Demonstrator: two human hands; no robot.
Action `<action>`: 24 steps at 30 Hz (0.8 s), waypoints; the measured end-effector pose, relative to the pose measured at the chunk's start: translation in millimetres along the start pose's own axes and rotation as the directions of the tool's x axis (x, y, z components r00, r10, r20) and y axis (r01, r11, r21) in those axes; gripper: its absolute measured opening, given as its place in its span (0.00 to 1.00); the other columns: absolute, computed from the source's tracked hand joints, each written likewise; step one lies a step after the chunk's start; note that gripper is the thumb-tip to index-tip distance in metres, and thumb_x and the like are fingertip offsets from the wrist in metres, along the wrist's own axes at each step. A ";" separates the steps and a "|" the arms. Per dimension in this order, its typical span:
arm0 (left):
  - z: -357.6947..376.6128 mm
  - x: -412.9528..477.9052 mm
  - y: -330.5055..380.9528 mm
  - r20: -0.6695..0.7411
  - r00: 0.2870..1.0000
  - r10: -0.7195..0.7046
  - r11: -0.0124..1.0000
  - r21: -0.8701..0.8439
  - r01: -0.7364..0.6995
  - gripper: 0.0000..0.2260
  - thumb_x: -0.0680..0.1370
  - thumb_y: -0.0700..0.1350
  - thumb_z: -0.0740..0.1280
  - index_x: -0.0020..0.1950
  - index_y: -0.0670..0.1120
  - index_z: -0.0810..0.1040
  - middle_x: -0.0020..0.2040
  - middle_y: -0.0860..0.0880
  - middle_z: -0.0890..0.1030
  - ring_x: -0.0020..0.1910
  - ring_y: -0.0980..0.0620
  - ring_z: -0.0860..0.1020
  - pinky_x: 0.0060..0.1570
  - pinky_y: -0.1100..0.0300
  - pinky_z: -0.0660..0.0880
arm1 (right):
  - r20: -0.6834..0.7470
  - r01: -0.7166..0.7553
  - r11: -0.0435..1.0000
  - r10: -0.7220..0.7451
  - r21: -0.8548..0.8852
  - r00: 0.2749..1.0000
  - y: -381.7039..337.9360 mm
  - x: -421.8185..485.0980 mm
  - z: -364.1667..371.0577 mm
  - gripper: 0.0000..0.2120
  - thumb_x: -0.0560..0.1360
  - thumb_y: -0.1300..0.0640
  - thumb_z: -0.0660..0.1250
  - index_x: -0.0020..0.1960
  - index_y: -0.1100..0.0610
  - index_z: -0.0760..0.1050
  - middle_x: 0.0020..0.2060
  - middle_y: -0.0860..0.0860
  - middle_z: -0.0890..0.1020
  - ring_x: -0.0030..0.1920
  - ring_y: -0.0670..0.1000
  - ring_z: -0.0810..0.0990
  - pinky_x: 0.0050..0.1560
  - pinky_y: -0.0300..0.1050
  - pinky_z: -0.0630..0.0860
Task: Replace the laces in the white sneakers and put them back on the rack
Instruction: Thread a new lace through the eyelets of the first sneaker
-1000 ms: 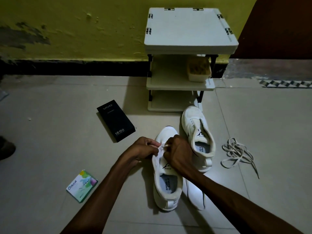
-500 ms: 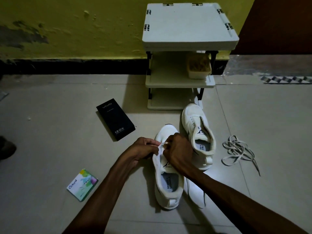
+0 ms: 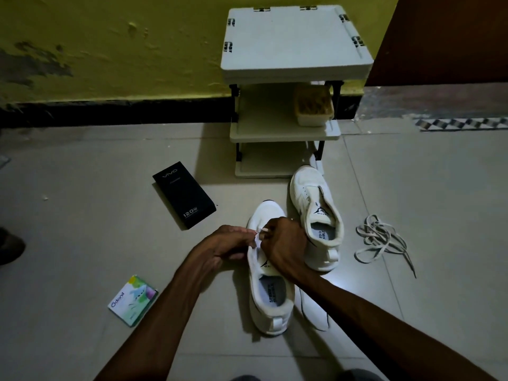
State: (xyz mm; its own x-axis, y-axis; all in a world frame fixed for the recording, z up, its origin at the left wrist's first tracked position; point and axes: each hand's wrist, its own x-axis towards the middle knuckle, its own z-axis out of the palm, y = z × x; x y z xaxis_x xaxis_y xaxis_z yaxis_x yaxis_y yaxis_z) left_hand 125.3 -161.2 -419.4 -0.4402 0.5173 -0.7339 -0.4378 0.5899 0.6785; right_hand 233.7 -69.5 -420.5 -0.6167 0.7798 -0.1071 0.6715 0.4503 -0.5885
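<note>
Two white sneakers stand on the tiled floor. The near sneaker (image 3: 270,295) points away from me, and both my hands meet over its eyelet area. My left hand (image 3: 228,242) pinches a white lace end at the shoe's left side. My right hand (image 3: 286,243) curls over the tongue and pinches the same white lace (image 3: 258,237). The far sneaker (image 3: 316,213) sits unlaced to the right, toe toward the white shoe rack (image 3: 295,42). A loose pile of pale laces (image 3: 380,239) lies on the floor at the right.
A black phone box (image 3: 184,195) lies left of the sneakers. A green and white Odonil packet (image 3: 133,299) is near my left forearm. A tub (image 3: 313,107) sits on the rack's middle shelf. A flat insole or lace strip (image 3: 314,312) lies beside the near sneaker. A dark shoe (image 3: 9,247) shows at the left edge.
Both hands stay at the near sneaker's eyelets with only small finger movements on the lace. The camera has shifted slightly.
</note>
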 end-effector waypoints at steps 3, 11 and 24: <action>-1.5 -2.3 3.4 0.033 0.999 0.006 0.995 -0.104 -0.003 0.07 0.76 0.38 0.70 0.53 0.39 0.83 0.46 0.43 0.85 0.44 0.49 0.83 0.47 0.57 0.82 | -0.011 0.048 0.999 -0.048 0.019 0.999 5.6 -0.7 0.3 0.06 0.69 0.55 0.71 0.36 0.56 0.79 0.32 0.52 0.82 0.39 0.56 0.81 0.36 0.42 0.71; 20.4 7.6 -9.7 -0.239 0.947 0.212 0.977 0.046 -0.207 0.07 0.77 0.41 0.71 0.41 0.39 0.81 0.30 0.46 0.79 0.23 0.58 0.73 0.28 0.66 0.72 | -0.039 0.197 0.975 -0.194 0.106 0.980 18.6 2.7 -10.8 0.12 0.77 0.55 0.66 0.35 0.54 0.76 0.29 0.49 0.79 0.32 0.52 0.77 0.34 0.42 0.65; 10.1 1.8 -4.9 -0.229 0.922 0.313 0.946 0.165 -0.280 0.05 0.79 0.39 0.67 0.44 0.41 0.81 0.35 0.45 0.82 0.32 0.51 0.78 0.36 0.60 0.76 | 0.305 0.075 0.993 -0.099 0.089 0.947 4.2 -12.8 -30.4 0.17 0.69 0.53 0.73 0.25 0.57 0.73 0.20 0.50 0.73 0.26 0.48 0.72 0.31 0.40 0.69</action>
State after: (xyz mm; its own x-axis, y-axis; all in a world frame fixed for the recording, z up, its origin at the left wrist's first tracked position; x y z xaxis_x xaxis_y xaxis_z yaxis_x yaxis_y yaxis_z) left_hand 134.6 -156.9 -424.4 -0.7226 0.5191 -0.4565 -0.1617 0.5151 0.8417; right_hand 256.9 -64.3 -397.2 -0.7755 0.5620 -0.2876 0.5844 0.4667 -0.6639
